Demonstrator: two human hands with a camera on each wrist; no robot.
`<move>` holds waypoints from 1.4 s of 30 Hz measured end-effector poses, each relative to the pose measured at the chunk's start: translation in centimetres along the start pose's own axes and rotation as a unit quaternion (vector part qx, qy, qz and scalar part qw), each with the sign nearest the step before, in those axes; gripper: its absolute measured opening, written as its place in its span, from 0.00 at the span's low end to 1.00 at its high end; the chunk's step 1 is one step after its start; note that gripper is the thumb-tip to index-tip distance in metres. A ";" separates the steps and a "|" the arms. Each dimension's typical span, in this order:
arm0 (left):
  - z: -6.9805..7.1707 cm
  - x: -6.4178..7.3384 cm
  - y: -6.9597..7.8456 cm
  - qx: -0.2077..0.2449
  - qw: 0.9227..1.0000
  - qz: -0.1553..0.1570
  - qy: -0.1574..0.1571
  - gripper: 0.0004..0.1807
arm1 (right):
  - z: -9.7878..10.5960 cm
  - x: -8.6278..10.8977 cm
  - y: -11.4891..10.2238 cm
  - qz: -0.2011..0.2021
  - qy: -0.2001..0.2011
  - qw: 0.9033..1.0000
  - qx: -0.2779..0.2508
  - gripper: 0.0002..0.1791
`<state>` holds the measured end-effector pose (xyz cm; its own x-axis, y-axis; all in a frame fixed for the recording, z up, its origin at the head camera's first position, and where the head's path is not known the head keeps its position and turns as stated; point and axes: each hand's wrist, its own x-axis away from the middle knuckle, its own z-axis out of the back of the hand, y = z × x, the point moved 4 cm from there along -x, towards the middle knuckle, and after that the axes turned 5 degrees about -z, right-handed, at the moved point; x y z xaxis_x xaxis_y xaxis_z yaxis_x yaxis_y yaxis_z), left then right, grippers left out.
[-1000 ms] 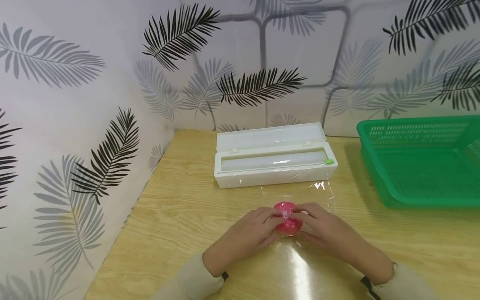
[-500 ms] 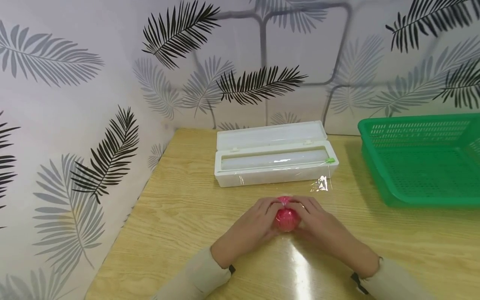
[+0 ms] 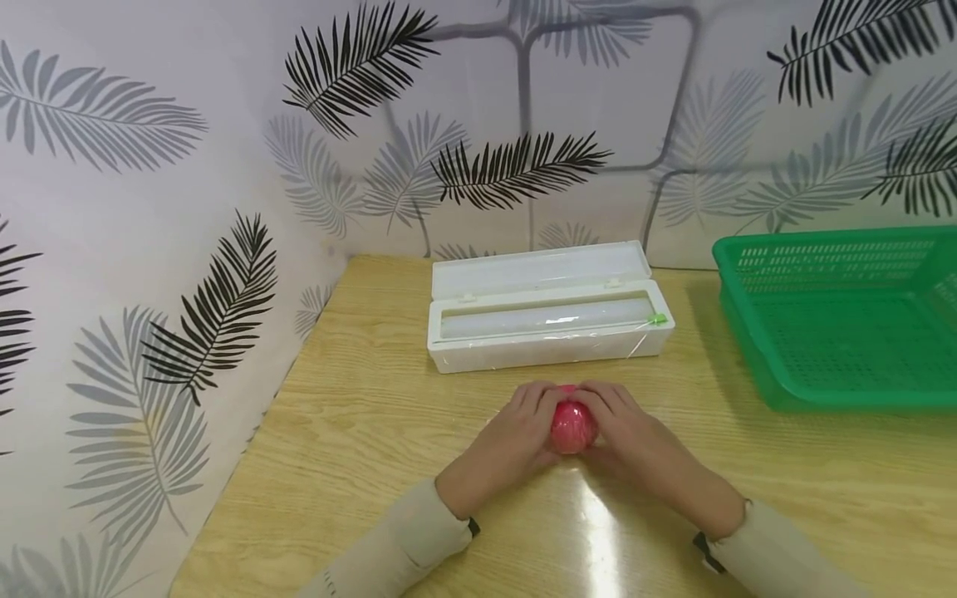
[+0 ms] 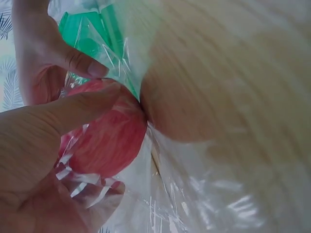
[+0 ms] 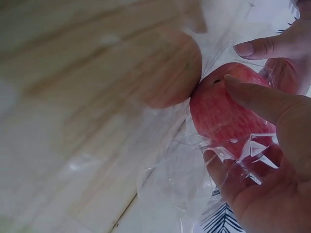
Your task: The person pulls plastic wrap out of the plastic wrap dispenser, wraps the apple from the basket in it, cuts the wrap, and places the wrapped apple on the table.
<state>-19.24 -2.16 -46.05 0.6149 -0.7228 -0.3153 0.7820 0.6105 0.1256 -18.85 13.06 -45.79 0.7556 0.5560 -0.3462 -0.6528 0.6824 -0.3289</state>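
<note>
Both hands grip a red apple (image 3: pixel 574 428) in front of the white box. Clear plastic wrap (image 4: pixel 175 194) lies round the apple and stretches out from it, creased and shiny. My left hand (image 3: pixel 512 436) holds the apple's left side, its thumb (image 4: pixel 82 107) lying over the skin in the left wrist view. On the right side, my right hand (image 3: pixel 631 440) mirrors it, with its thumb (image 5: pixel 255 97) near the dark stem hollow and its fingers beneath through the film. The far side of the apple is hidden behind the hands.
A white plastic-wrap dispenser (image 3: pixel 549 355) stands behind the hands, lid up, roll inside, with a green slide cutter (image 3: pixel 657 319) at its right end. At the right sits a green basket (image 3: pixel 777 365). Patterned wall covering borders the wooden table (image 3: pixel 336 465).
The hands have moved slightly away from me and closer together, tilting the apple. Fingers that met on top have gone to its far side. The film by the dispenser has drawn in.
</note>
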 end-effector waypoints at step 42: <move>2.3 -0.2 -2.3 0.300 0.952 0.056 0.004 0.44 | 2.3 -1.4 1.6 -0.105 -0.043 0.964 -0.241 0.43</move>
<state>-20.91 -4.17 -44.14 0.6992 -0.6601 -0.2746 0.6303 0.3879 0.6725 -20.81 14.45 -43.82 0.8615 0.4818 -0.1604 -0.4191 0.4963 -0.7603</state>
